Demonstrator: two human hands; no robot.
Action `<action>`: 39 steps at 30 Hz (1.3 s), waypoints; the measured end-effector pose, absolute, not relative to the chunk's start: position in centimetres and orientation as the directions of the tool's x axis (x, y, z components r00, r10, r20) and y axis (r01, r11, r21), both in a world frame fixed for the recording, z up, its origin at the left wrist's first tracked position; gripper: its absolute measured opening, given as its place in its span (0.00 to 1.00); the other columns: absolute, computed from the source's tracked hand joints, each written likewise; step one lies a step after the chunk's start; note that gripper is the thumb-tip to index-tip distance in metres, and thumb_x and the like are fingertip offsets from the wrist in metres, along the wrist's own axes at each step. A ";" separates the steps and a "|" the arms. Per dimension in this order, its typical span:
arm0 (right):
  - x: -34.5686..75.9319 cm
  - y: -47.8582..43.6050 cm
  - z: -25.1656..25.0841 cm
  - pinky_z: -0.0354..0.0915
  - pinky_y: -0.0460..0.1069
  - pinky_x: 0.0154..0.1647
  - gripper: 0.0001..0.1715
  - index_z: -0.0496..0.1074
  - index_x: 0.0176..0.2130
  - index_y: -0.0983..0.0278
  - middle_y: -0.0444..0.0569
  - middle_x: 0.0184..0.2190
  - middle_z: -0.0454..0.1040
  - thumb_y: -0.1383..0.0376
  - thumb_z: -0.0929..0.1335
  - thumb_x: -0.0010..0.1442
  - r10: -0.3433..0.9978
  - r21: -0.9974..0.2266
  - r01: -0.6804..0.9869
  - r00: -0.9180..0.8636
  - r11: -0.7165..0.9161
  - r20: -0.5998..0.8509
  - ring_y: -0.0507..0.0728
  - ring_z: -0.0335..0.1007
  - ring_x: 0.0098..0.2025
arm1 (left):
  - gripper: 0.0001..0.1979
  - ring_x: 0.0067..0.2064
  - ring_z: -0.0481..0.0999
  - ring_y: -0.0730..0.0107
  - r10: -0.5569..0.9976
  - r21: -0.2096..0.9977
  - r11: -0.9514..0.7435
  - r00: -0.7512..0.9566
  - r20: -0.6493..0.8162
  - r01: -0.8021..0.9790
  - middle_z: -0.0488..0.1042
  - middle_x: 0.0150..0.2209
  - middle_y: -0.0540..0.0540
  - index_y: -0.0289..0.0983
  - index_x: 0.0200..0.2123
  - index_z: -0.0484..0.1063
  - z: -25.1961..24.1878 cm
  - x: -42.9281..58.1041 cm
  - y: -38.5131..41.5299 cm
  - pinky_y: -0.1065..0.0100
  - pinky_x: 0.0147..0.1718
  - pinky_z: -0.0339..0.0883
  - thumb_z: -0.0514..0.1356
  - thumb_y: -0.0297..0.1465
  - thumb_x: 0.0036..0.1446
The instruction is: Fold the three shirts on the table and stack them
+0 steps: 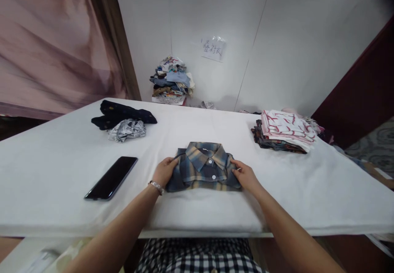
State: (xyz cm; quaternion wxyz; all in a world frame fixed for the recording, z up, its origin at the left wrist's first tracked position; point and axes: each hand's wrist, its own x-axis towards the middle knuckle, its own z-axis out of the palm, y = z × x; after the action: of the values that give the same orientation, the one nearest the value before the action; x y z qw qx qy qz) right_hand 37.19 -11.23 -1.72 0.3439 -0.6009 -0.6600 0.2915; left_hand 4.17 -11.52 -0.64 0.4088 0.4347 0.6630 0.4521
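Squarely before us on the white table [61, 183], we grip a folded plaid shirt [203, 168] by both sides.
From the head camera, our left hand [164, 171] curls its fingers around the shirt's left edge, and our right hand [244, 175] clasps the right edge, thumb on top. Both forearms reach forward and angle inward. The shirt lies flat, collar away from us, near the table's front edge. A black phone [112, 177] lies left, and a stack of folded clothes [286, 131] sits well apart, right.
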 end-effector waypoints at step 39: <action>33.2 -16.8 1.0 0.68 0.54 0.44 0.15 0.78 0.36 0.60 0.49 0.34 0.79 0.55 0.66 0.59 0.944 -0.901 0.283 -0.083 0.329 0.319 0.58 0.74 0.39 | 0.24 0.62 0.64 0.54 0.812 0.198 -0.582 0.555 0.178 0.788 0.64 0.62 0.40 0.42 0.59 0.64 0.5 8.6 -15.2 0.49 0.57 0.60 0.53 0.29 0.58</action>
State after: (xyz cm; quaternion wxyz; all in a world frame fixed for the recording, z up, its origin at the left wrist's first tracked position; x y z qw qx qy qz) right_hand 33.23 -16.76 0.98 0.4876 -0.4696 -0.6534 0.3387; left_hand 8.63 -15.24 0.51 0.0476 0.8806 0.4544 0.1257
